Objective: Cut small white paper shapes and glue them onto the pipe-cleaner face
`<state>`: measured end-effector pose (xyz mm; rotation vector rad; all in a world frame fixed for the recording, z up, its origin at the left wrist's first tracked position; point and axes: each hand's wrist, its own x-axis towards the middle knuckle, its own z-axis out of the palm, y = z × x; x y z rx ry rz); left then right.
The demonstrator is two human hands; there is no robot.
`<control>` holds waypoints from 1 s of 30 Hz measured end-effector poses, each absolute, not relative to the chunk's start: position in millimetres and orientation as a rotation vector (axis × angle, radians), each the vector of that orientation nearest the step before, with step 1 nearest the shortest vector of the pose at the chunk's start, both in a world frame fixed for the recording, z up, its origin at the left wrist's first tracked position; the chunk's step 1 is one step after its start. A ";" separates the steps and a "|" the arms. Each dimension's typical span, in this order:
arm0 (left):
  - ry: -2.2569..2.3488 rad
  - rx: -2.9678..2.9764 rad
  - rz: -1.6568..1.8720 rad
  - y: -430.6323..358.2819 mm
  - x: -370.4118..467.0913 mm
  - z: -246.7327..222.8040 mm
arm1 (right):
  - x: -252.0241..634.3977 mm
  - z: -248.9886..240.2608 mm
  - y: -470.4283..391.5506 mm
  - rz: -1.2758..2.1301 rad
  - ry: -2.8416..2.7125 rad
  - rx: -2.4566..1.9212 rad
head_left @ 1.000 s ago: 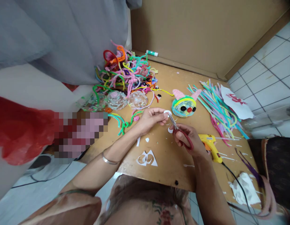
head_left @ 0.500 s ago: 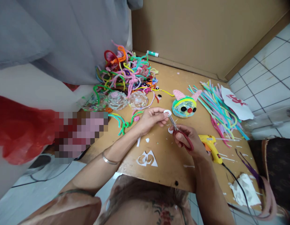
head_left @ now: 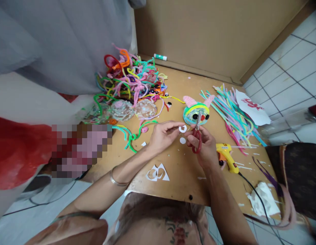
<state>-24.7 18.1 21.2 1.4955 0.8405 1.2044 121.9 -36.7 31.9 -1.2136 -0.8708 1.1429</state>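
My left hand (head_left: 164, 134) is closed, its fingertips pinching a small round white paper piece (head_left: 182, 129) that looks like a ring. Just below it on the table lies a white paper disc (head_left: 182, 140). In my right hand (head_left: 205, 143) I hold scissors (head_left: 197, 141) by their red handles, the metal blades pointing up and away from me. Behind the blades sits a round animal head (head_left: 190, 119) of green, yellow and blue pipe cleaners, with pink ears, black eyes and a red nose. The blades partly cover it.
A yellow glue gun (head_left: 231, 163) lies right of my right hand, its cord running off the front. Pipe cleaners (head_left: 234, 115) lie at the right, a tangled heap (head_left: 127, 78) at the back left. Paper offcuts (head_left: 158, 173) lie near the front edge; a glue stick (head_left: 160, 57) is at the back.
The scissors have moved off the paper piece, and their blades now point up instead of towards my left hand. My left hand has lowered slightly. The whole view has shifted a little.
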 end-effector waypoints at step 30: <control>0.671 0.556 1.092 24.7 -24.4 26.3 | 115.6 32.0 -49.1 1.477 -1.238 -1.122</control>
